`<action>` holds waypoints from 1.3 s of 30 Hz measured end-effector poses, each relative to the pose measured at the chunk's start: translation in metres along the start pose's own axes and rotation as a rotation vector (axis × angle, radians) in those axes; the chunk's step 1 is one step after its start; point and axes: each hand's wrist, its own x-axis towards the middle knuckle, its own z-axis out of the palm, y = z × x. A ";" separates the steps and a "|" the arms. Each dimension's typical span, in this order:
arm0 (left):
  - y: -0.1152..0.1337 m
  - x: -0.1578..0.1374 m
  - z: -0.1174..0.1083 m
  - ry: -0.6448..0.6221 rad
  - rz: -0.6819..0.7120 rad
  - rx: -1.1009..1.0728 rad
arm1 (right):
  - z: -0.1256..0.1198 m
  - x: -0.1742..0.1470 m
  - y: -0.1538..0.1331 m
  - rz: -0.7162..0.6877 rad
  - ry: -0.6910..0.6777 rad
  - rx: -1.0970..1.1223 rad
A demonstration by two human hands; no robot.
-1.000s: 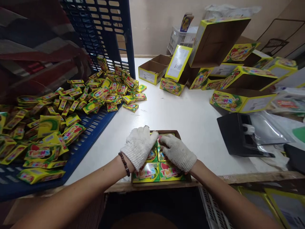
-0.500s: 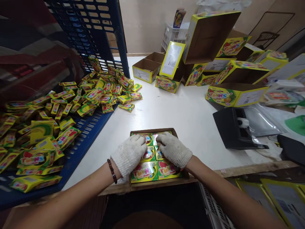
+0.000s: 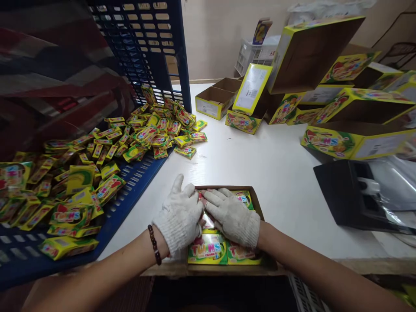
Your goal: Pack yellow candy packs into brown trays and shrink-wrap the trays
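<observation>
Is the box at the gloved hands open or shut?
Open: the box has no lid over its top, and TWINS packs show inside, beside the right hand.

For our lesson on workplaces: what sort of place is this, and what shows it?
Probably a small packing workshop: loose TWINS packs heaped in a blue crate, a carton with more packs side by side, and open cartons piled beyond.
</observation>
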 end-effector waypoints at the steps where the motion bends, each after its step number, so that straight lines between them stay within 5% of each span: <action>1: 0.001 -0.001 0.002 0.012 -0.006 0.003 | 0.001 -0.001 0.000 0.024 -0.012 0.000; 5: -0.005 -0.004 0.011 0.024 0.048 -0.085 | 0.001 -0.006 -0.007 0.111 -0.092 -0.008; 8: -0.035 0.012 0.012 0.153 0.097 -0.308 | 0.001 -0.006 -0.011 0.133 -0.176 0.012; 12: -0.106 0.076 0.013 0.419 -0.264 -0.239 | 0.006 -0.006 -0.011 0.158 -0.273 0.051; 15: -0.152 0.133 0.019 0.372 -0.379 -0.149 | 0.009 -0.007 -0.009 0.182 -0.283 0.098; 18: -0.169 0.165 0.034 0.249 -0.366 -0.112 | 0.009 -0.007 -0.007 0.202 -0.278 0.140; 21: -0.157 0.157 0.051 0.187 -0.333 -0.107 | 0.008 -0.006 -0.007 0.204 -0.278 0.160; 25: -0.129 0.105 0.069 0.193 -0.291 -0.156 | 0.007 -0.005 -0.010 0.193 -0.268 0.140; 30: -0.114 0.031 0.076 0.395 -0.377 -0.629 | 0.006 -0.008 -0.005 0.147 -0.153 0.149; 34: -0.096 -0.004 0.042 0.673 -0.515 -1.229 | -0.009 -0.007 0.002 0.264 0.159 0.449; 37: -0.060 -0.012 0.007 0.581 -0.398 -1.532 | -0.029 0.006 -0.007 0.495 0.341 0.758; 39: -0.033 -0.013 -0.009 0.499 -0.304 -1.548 | -0.041 0.019 -0.018 0.491 0.362 0.967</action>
